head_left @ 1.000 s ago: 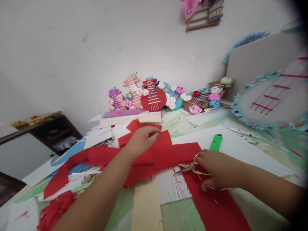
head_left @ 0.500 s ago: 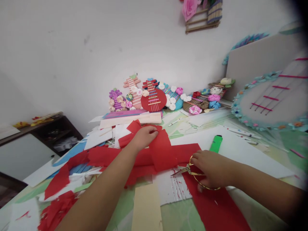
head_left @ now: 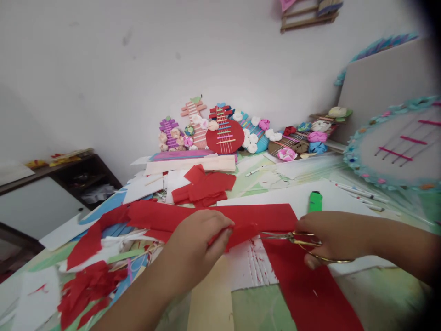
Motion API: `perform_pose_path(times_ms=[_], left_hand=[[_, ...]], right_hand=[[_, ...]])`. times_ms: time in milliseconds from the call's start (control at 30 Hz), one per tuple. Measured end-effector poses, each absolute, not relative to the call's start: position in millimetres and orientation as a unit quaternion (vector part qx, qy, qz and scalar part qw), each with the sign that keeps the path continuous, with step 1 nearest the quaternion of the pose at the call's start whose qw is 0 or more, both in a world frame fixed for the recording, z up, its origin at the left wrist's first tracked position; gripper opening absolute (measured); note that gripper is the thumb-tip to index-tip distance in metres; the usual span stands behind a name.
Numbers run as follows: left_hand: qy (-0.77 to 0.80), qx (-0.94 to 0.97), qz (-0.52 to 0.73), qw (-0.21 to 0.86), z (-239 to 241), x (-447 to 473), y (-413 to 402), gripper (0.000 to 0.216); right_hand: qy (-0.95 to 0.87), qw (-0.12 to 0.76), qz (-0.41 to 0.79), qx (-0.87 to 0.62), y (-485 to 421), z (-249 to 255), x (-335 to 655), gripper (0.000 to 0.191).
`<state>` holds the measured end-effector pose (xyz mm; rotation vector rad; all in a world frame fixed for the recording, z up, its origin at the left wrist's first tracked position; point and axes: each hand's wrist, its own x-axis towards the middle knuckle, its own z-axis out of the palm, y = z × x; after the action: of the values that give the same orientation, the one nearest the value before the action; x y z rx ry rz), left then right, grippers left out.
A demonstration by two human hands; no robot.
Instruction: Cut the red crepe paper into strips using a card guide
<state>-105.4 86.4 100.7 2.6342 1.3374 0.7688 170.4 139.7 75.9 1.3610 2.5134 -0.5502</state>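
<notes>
My left hand (head_left: 205, 241) pinches a piece of red crepe paper (head_left: 243, 235) near the middle of the table. In my right hand (head_left: 336, 239) is a pair of scissors (head_left: 296, 236) with gold handles, its blades pointing left at the free end of the held paper. Whether the blades touch the paper I cannot tell. Behind both hands lies a long red strip (head_left: 262, 216), and a wide red sheet (head_left: 310, 285) runs toward me below the scissors. Further back, cut red pieces (head_left: 206, 186) sit in a pile.
Red scraps (head_left: 87, 289) lie at the left. A white card (head_left: 253, 266) and a cream card (head_left: 212, 299) are in front. A green utility knife (head_left: 315, 202) rests on white board. Decorated paper lutes (head_left: 225, 135) line the wall, with a larger one (head_left: 386, 151) at right.
My left hand has come nearer from the back pile and now holds red paper in front of the strip. My right hand has shifted right with the scissors. The view has turned slightly.
</notes>
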Motion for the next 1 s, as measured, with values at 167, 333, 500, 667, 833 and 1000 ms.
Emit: perform_pose_path(times_ms=[167,333,500,667,833,1000], left_hand=[[0.450,0.854,0.261,-0.016,93,-114,81,0.017],[0.474,0.838,0.268,0.028,93,-117,98,0.018],[0.519,0.809,0.259,0.096,95,-112,137,0.020],[0.538,0.804,0.212,0.142,78,-97,188,0.021],[0.550,0.811,0.138,0.146,50,-80,223,0.019],[0.564,0.812,0.097,0.117,27,-82,237,0.024]], right_hand=[[0.879,0.130,-0.127,0.440,143,71,166,0.048],[0.901,0.106,-0.070,0.416,141,60,162,0.049],[0.911,0.088,-0.053,0.400,147,57,159,0.048],[0.922,0.095,-0.040,0.372,149,56,152,0.047],[0.930,0.110,-0.025,0.351,149,49,152,0.051],[0.931,0.110,-0.025,0.346,146,46,156,0.053]])
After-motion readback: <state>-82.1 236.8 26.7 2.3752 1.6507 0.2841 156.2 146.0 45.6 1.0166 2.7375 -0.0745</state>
